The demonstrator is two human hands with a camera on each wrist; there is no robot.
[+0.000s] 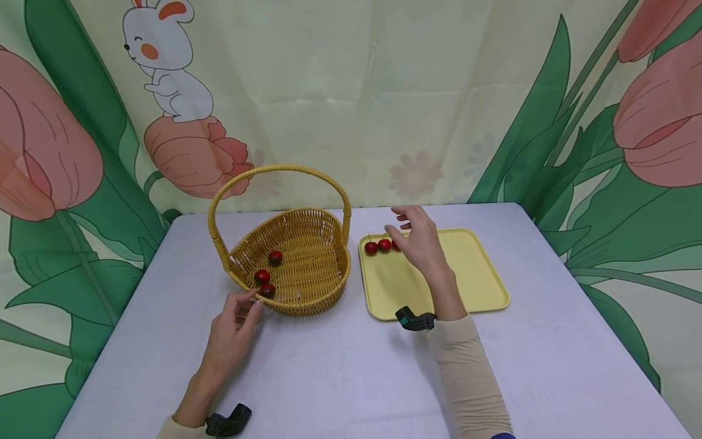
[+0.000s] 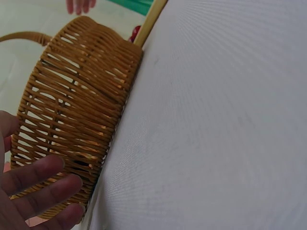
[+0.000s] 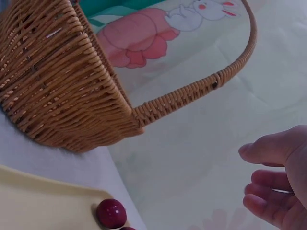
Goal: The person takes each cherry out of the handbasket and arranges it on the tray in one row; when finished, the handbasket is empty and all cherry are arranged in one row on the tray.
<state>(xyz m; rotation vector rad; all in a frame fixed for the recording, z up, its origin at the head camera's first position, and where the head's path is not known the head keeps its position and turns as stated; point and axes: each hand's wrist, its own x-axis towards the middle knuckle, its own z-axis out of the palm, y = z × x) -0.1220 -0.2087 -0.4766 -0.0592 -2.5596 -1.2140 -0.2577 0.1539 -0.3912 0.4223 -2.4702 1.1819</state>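
Observation:
My left hand (image 1: pixel 233 332) is at the front left rim of a wicker basket (image 1: pixel 307 292), thumb and forefinger pinching the rim. In the left wrist view its other fingers (image 2: pixel 43 175) stretch beside the outer wall. Three dark red cherries lie in the basket, one cherry (image 1: pixel 275 258) farther back than the other two. My right hand (image 1: pixel 419 241) hovers over the back of a yellow tray (image 1: pixel 466 274), its fingers loosely bent and holding nothing. A row of cherries (image 1: pixel 384 246) sits along the tray's back left edge; the hand partly hides it.
The basket's tall arched handle (image 1: pixel 285 167) rises above it. Basket and tray stand side by side with a narrow gap on a white tablecloth (image 1: pixel 329 378). Behind the table hangs a cloth (image 1: pixel 351 110) printed with a rabbit and tulips.

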